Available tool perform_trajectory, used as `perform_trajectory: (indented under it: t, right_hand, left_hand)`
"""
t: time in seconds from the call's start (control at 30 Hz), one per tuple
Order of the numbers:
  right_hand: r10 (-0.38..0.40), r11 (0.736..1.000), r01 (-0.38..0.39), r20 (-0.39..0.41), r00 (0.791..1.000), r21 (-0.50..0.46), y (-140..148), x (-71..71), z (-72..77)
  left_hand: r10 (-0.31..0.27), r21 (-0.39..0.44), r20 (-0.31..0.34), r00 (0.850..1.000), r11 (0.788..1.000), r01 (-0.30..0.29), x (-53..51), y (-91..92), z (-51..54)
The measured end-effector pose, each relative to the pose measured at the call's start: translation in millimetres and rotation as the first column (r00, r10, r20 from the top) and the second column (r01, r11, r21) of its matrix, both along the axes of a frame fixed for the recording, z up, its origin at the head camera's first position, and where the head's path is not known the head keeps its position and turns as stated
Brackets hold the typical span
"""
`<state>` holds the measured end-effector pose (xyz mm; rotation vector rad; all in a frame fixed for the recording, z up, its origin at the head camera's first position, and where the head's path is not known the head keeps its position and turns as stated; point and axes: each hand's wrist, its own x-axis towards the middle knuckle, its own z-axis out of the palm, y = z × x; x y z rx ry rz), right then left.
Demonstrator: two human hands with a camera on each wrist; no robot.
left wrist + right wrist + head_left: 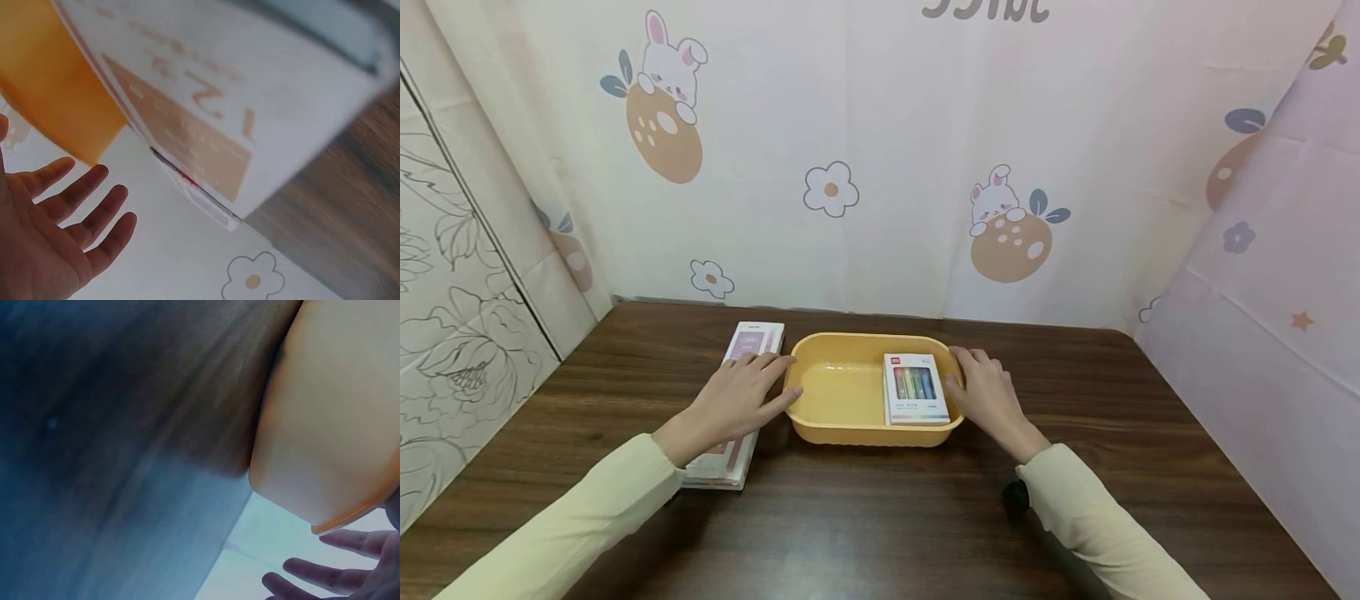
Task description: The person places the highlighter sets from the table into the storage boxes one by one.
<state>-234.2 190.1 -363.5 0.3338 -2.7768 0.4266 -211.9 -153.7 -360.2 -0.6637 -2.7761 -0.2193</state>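
A yellow plastic basin (pixel 838 400) sits on the table, with a white box of coloured pens (pixel 917 389) lying in its right half. At the basin's left end is my left hand (pixel 733 400), fingers spread and fairly straight, thumb tip at the rim. My right hand (pixel 992 396) is at the opposite end, its thumb over the rim and its fingers extended outside. The right wrist view shows those fingers loose beside the basin wall (pixel 325 425). Partly under my left forearm lies a stack of flat white-and-pink packs (pixel 752 342); the left wrist view shows its printed side (pixel 187 125).
The dark wood table (pixel 865 517) meets a patterned curtain (pixel 895 167) at the back. More curtain (pixel 1262 317) hangs along the right side, and a panel with flower line drawings (pixel 467 333) stands at the left. A small black object (pixel 1015 497) is by my right sleeve.
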Motion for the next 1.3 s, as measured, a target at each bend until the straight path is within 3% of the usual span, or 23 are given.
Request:
perform_trajectory:
  t: [0.23, 0.63, 0.83, 0.97, 1.3]
  right_hand:
    - [0.008, 1.0, -0.008, 0.004, 1.0, -0.002, 1.6, -1.1, -2.3]
    - [-0.002, 0.999, 0.005, 0.073, 0.997, -0.04, 2.4, 0.4, -1.7]
    - [0.001, 0.999, 0.003, 0.088, 0.996, -0.048, 2.8, 0.2, -1.9]
    - [0.007, 0.999, -0.002, 0.09, 0.996, -0.051, 3.3, 0.0, -2.3]
    - [0.006, 0.999, -0.002, 0.098, 0.995, -0.047, 3.1, 0.7, -2.8]
  left_hand:
    - [0.039, 0.014, 0.014, 0.999, 0.999, -0.039, 5.5, -11.1, 2.7]
    - [0.119, -0.039, 0.05, 0.992, 0.992, -0.117, 13.0, -31.6, -1.9]
    - [0.125, -0.087, 0.073, 0.989, 0.989, -0.119, 20.3, -35.6, -9.2]
    - [0.118, -0.111, 0.053, 0.992, 0.988, -0.112, 24.5, -35.8, -15.0]
    - [0.12, -0.097, 0.048, 0.992, 0.989, -0.115, 27.6, -33.8, -29.7]
